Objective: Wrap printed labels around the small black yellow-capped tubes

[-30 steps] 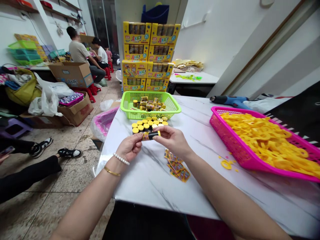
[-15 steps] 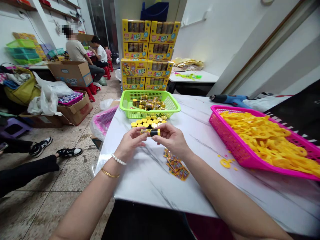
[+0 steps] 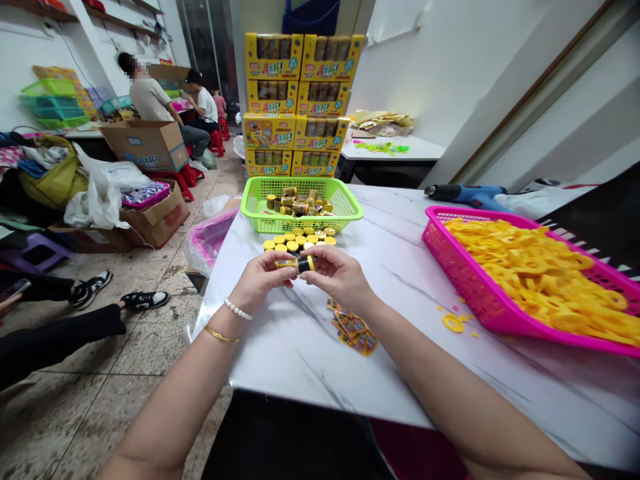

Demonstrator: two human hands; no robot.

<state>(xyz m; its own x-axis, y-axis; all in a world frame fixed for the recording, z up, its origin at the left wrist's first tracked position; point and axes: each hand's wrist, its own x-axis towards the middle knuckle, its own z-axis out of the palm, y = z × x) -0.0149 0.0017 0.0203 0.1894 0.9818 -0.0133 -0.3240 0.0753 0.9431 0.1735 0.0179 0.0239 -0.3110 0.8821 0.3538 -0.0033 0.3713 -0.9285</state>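
My left hand (image 3: 260,280) and my right hand (image 3: 337,275) together hold a small yellow and black tube (image 3: 299,264) lying crosswise, above the white marble table (image 3: 310,360). Just beyond the hands stand several yellow-capped tubes (image 3: 300,239) upright on the table. Behind those sits a green basket (image 3: 345,212) with more tubes lying in it. A small pile of printed stickers (image 3: 354,330) lies under my right wrist.
A pink basket (image 3: 465,280) full of yellow rings (image 3: 545,273) stands at the right, with loose rings (image 3: 453,323) beside it. A blue heat gun (image 3: 465,194) lies behind it. Stacked yellow cartons (image 3: 300,107) rise beyond the table. People sit at the far left; someone's legs (image 3: 60,333) stretch across the floor.
Both hands moved a little farther from me with the tube, and came closer together around it. The view shifted slightly.
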